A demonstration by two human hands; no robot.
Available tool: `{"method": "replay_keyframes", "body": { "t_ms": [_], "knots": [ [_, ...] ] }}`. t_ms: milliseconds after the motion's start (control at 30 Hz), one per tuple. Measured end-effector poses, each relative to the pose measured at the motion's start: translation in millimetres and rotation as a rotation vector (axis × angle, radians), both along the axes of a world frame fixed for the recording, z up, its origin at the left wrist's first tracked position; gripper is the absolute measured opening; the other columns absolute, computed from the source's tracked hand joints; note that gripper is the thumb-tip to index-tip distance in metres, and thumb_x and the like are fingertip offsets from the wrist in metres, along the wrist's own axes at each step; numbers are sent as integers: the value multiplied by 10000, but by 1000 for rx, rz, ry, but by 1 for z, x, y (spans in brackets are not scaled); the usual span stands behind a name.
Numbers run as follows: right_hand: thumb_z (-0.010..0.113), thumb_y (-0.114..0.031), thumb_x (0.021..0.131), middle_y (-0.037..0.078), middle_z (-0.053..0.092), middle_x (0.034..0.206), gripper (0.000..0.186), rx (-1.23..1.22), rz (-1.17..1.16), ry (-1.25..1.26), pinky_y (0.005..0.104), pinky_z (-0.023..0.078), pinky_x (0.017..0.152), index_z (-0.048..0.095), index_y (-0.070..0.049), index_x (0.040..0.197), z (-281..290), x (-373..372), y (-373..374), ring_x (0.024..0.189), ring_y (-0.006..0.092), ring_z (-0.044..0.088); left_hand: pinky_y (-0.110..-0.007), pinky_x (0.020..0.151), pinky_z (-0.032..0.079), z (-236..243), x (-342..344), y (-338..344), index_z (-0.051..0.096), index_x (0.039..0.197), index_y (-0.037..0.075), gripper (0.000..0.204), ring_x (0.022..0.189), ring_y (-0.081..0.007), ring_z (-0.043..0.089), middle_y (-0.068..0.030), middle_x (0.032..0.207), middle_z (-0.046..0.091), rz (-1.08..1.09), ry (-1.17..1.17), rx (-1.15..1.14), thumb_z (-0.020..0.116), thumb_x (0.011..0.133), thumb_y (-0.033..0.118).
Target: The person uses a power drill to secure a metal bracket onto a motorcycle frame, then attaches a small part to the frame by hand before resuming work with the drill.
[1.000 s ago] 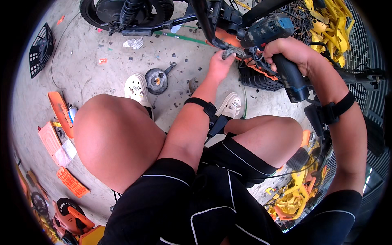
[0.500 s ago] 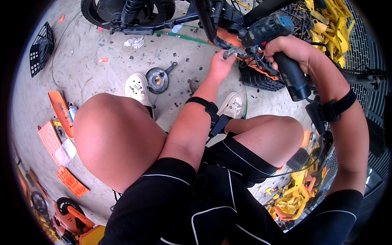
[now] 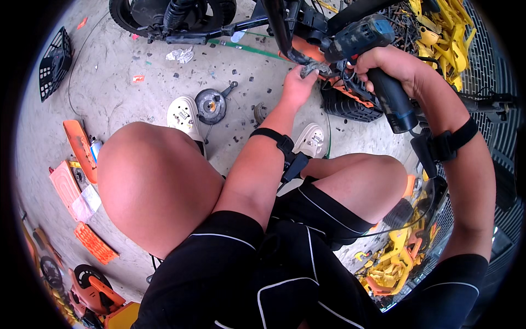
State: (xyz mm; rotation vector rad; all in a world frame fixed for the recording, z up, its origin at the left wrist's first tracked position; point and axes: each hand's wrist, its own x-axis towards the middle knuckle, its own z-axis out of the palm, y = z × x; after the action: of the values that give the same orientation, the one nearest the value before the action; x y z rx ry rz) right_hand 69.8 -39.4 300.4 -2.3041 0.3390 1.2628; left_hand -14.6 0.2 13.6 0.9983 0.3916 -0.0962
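Note:
My right hand [image 3: 392, 66] is wrapped round the grip of a blue and black cordless drill [image 3: 360, 43], which points left at the vehicle frame. Its black lower end hangs below my wrist. My left hand [image 3: 300, 85] is closed on a dusty grey part [image 3: 314, 69] beside the black frame tube [image 3: 278, 33]. The drill's front end is close to the vehicle's black and orange parts; whether its tip touches a screw cannot be seen. Just below lie an orange panel [image 3: 353, 93] and a black ribbed piece [image 3: 350, 107].
A wheel [image 3: 123, 19] of the vehicle stands at the far left. On the floor lie a round metal drum plate [image 3: 211, 107], crumpled paper [image 3: 179, 55], a black grille basket [image 3: 56, 64] and orange panels [image 3: 79, 151]. Yellow plastic parts [image 3: 452, 44] are heaped at the right.
Both hands stay in nearly the same place, with the drill still against the same area. My left knee has shifted slightly up and left.

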Motion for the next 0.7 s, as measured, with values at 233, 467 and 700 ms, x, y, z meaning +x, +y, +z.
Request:
{"method": "replay_keyframes", "body": {
  "t_ms": [233, 467, 700],
  "knots": [
    [670, -151, 740, 75, 626, 667, 117, -6, 5, -8, 313, 525, 520, 635, -41, 723, -3, 2, -6, 557, 157, 611, -260, 706, 452, 6, -1, 1, 641, 1189, -28, 373, 784, -69, 526, -10, 894, 640, 8, 11, 30, 717, 953, 250],
    [663, -134, 734, 79, 623, 660, 101, 6, 20, 0, 312, 538, 521, 631, -37, 735, -2, 4, -1, 551, 160, 618, -263, 650, 445, 0, 0, 0, 630, 1210, -35, 401, 731, -72, 520, -4, 860, 636, -7, 4, 43, 722, 945, 252],
    [659, -106, 726, 83, 627, 673, 91, 21, -14, 22, 325, 552, 517, 627, -24, 750, -4, 2, 0, 552, 165, 631, -278, 693, 462, 4, 0, 0, 653, 1172, -43, 384, 766, -84, 545, -24, 876, 656, 10, 24, 12, 726, 934, 249]
  ]
}}
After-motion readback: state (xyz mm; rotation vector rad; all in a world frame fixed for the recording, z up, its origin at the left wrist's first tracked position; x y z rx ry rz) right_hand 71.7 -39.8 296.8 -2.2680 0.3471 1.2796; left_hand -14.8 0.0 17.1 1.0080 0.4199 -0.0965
